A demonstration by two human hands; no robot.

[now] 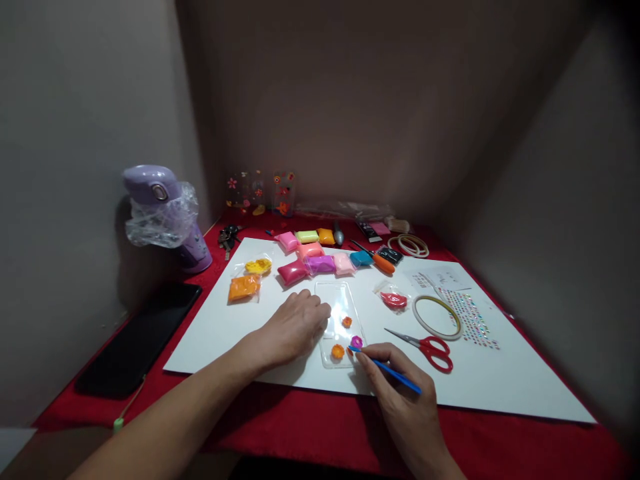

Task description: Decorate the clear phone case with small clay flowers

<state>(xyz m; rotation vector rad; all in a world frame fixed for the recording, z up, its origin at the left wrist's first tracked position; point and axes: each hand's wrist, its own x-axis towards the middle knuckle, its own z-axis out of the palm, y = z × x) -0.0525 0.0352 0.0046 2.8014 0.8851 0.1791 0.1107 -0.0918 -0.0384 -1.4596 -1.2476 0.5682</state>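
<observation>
Our right grip (pixel 403 390) is pressed together, pinching a thin blue stick (pixel 400 378) between thumb and fingers. The stick's tip is by a little red-orange bit (pixel 350 351), but we can't tell if they touch. Our left grip (pixel 300 323) has its fingers curled at the left edge of a clear phone case (pixel 336 300); we can't tell if it pinches the edge or just rests there. The case lies flat on a big white board (pixel 480 383), which sits on the counter (pixel 280 417) with its red cloth. On the case we see a small orange flower (pixel 347 322), a bigger orange flower (pixel 338 351) and a purple flower (pixel 357 341). Now for words: a black packet (pixel 369 231) at the back has pale marks, and a paper sheet (pixel 425 279) near the shiny dots (pixel 473 320) has tiny print, all too small for us to read.
</observation>
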